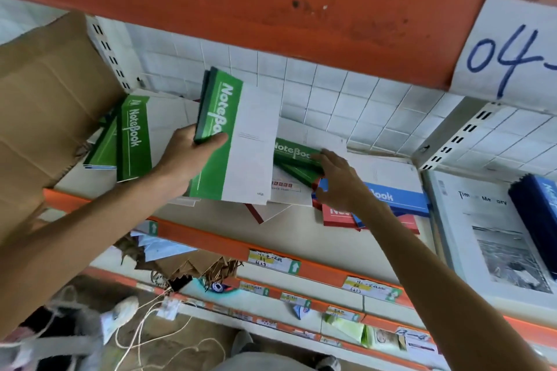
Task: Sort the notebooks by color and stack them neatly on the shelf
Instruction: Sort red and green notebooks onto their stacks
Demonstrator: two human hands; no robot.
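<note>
Bright, soft daylight all over, few shadows; the edges bend and look blurry, the middle is clearer

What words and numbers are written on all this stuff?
"NoteBook": green notebooks held up in the left hand
"NoteBook": green notebook leaning at left
"NoteBook": green notebooks under the right hand
"04-": white sign
Shelf price tags: too blurred.

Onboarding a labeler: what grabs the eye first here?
The left hand grips green notebooks mid-frame, raised over the shelf. The right hand reaches a mixed green, blue and red pile to the right. More green ones lean against a box at left.
</note>
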